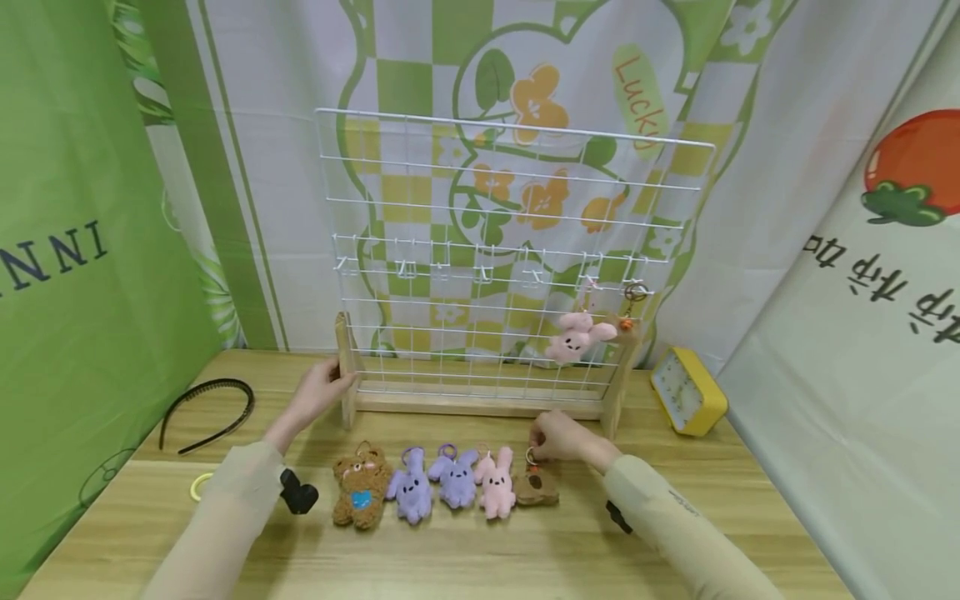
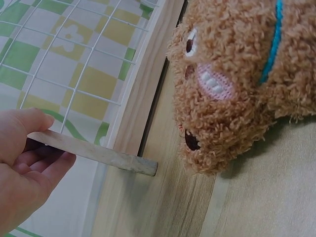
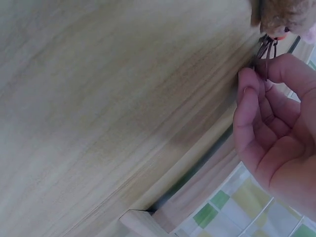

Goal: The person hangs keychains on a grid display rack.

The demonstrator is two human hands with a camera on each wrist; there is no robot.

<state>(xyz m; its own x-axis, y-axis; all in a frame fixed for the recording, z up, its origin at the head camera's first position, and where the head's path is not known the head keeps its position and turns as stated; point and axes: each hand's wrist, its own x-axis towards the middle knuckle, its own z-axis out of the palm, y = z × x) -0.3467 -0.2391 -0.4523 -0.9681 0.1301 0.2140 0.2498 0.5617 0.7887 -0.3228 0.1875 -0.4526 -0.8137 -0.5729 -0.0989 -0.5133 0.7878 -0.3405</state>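
Observation:
My left hand (image 1: 322, 390) grips the left wooden upright (image 1: 346, 367) of a white wire grid rack (image 1: 480, 304), thumb on one side and fingers on the other in the left wrist view. With my right hand (image 1: 558, 435) I pinch the ring (image 3: 268, 54) of a brown plush keychain (image 1: 537, 492), whose body is low at the table. To its left lie a pink bunny keychain (image 1: 496, 483), two purple bunny keychains (image 1: 457, 479) and a brown bear keychain (image 1: 360, 487) with a blue patch, which looms large in the left wrist view.
Several hooks (image 1: 482, 273) line the rack's middle. A pink bunny keychain (image 1: 573, 340) hangs towards the right, beside another keychain's ring (image 1: 636, 292). A yellow clock (image 1: 688, 392) stands at right. A black headband (image 1: 206, 386) and a yellow ring (image 1: 198, 487) lie at left.

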